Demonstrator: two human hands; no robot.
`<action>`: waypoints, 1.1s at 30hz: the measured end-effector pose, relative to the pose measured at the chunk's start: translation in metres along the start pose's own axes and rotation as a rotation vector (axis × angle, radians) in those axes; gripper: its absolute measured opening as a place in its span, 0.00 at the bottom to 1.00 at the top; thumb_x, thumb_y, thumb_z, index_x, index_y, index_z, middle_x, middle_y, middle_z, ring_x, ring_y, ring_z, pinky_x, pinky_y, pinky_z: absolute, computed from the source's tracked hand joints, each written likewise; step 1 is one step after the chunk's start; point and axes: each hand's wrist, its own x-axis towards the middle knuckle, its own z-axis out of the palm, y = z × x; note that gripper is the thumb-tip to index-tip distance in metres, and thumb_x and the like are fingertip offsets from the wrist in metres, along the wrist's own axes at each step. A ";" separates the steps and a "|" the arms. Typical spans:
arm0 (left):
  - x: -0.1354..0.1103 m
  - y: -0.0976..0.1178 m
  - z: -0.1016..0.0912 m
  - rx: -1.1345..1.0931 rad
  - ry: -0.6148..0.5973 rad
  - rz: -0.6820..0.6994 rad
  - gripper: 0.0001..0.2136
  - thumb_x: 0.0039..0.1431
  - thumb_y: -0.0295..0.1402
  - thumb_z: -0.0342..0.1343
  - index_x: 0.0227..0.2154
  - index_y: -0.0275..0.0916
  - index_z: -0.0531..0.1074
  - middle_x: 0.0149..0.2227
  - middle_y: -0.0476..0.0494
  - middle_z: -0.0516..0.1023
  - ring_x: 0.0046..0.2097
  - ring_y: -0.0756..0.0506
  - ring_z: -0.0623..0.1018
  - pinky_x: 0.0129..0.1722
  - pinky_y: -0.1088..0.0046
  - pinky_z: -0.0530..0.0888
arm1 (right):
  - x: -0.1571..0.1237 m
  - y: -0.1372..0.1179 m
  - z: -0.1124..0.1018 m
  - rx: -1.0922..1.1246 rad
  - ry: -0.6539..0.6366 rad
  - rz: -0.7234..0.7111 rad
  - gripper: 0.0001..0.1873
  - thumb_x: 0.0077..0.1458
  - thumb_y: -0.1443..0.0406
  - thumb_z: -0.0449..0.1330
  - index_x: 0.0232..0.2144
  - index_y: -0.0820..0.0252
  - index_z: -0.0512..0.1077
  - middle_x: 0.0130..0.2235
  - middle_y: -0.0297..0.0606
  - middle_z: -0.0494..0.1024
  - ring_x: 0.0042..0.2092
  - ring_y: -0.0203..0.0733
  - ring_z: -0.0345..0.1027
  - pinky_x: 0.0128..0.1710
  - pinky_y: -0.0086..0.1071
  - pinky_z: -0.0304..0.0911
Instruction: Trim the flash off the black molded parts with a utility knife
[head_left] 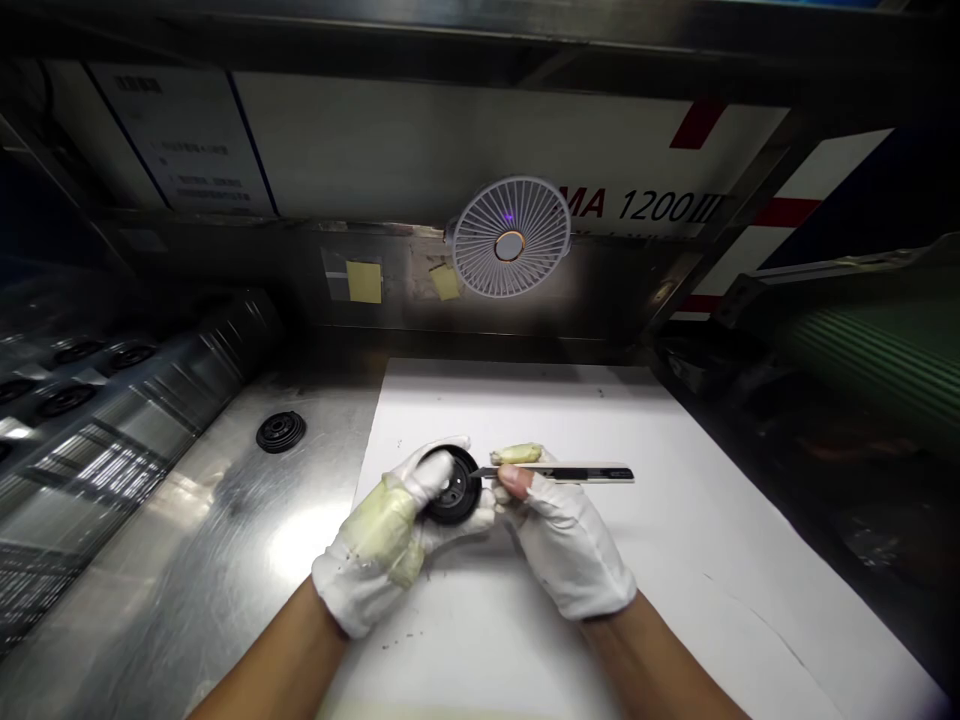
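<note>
My left hand (390, 535), in a white glove with yellowish tape on the back, is closed around a round black plastic part (452, 486) and holds it over a white sheet (660, 560). My right hand (559, 535), also gloved with a bare thumb tip and a taped forefinger, grips a slim utility knife (570, 473). The knife's blade tip touches the right rim of the black part. Small dark shavings lie on the sheet under my hands.
A second round black part (281, 431) lies on the steel bench (225, 540) to the left. Several more sit on a conveyor (67, 390) at far left. A small white fan (511, 238) hangs on the back wall. Dark machinery stands at right.
</note>
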 end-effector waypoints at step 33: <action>0.006 -0.008 -0.005 0.220 0.017 0.265 0.09 0.45 0.19 0.54 0.31 0.34 0.72 0.36 0.42 0.74 0.42 0.44 0.73 0.46 0.68 0.68 | -0.010 0.003 0.009 -0.137 0.016 -0.038 0.08 0.46 0.65 0.64 0.27 0.62 0.68 0.24 0.30 0.65 0.23 0.30 0.55 0.22 0.27 0.53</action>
